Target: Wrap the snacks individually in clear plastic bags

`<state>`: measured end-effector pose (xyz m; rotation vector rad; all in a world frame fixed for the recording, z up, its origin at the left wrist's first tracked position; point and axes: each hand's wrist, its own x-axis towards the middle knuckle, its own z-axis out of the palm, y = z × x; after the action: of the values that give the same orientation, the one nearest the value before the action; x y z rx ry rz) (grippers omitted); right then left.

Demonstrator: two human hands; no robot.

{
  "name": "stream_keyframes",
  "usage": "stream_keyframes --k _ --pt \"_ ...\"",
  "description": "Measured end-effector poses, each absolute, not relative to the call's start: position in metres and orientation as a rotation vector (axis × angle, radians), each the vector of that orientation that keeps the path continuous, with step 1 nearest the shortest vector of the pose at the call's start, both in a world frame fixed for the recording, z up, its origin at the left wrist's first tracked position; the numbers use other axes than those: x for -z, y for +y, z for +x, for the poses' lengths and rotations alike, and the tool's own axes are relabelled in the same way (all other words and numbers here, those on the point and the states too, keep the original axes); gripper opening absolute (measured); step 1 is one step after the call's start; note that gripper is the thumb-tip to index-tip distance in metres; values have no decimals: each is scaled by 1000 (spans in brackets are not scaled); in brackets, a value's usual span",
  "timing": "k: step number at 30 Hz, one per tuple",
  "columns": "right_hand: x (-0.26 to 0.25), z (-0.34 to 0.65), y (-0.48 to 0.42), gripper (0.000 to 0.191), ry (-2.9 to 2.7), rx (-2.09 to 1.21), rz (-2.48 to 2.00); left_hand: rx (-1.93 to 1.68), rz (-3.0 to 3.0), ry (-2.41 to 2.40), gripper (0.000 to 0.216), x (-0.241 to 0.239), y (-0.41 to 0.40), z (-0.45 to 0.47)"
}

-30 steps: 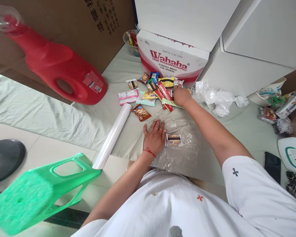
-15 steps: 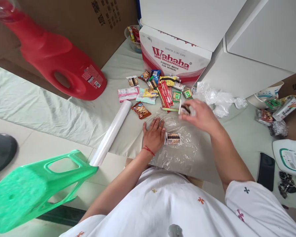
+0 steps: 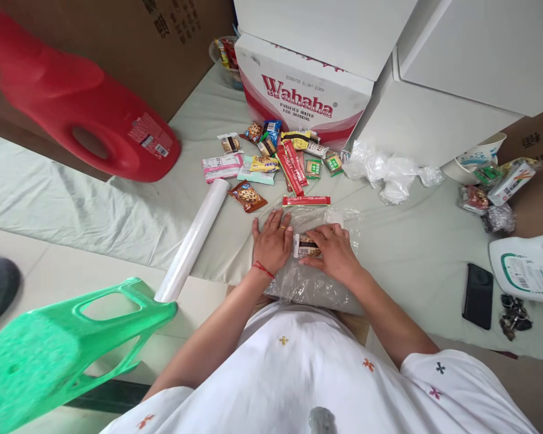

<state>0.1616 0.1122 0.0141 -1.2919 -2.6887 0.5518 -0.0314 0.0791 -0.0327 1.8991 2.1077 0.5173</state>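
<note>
Firstly, cloth-covered table [image 3: 416, 241]: the work surface; the packets, film and both hands are borne on it.
Water carton [image 3: 294, 108]: stood at the far side; the loose packets are backed by it.
Red bottle [image 3: 113, 129]: placed far left, well apart from the hands.
Plastic sheet [image 3: 312, 286]: laid at the near edge, at the middle, probably because both hands can be brought over it there.
White film roll [image 3: 194, 238]: laid slantwise left of the sheet, perhaps set aside so that the middle is left free.
Left hand [image 3: 271, 244]: laid palm down on the sheet's left part, fingers nearly straight and a little spread; nothing is held. The sheet is presumably being weighed flat by it.
Right hand [image 3: 335, 250]: placed on the sheet's right part, half open, fingers bent over a packet; whether that packet is gripped or merely pressed cannot be told.
Packet heap [image 3: 266, 147]: spread between carton and sheet, within apparent easy reach.
Red stick packet [image 3: 306, 201]: laid crosswise just beyond the sheet's far edge.
Biscuit packet [image 3: 303, 246]: set on the sheet between the hands, its right end hidden by the right fingers.
</note>
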Motion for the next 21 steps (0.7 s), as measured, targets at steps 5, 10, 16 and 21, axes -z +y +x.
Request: stream_keyframes --k 5,10,16,21 --pt "-8 197 137 60 -2466 -489 -1478 -537 1908 2109 55 36 80 -30" --pt "5 236 179 57 -2235 -370 -1633 -543 1942 2126 54 40 81 -29" --pt "-1 244 202 34 -2333 -485 -1885 -565 1958 2123 52 41 81 -29" --pt "-35 251 265 33 -1946 -373 -1798 -584 1964 2117 51 42 81 -30"
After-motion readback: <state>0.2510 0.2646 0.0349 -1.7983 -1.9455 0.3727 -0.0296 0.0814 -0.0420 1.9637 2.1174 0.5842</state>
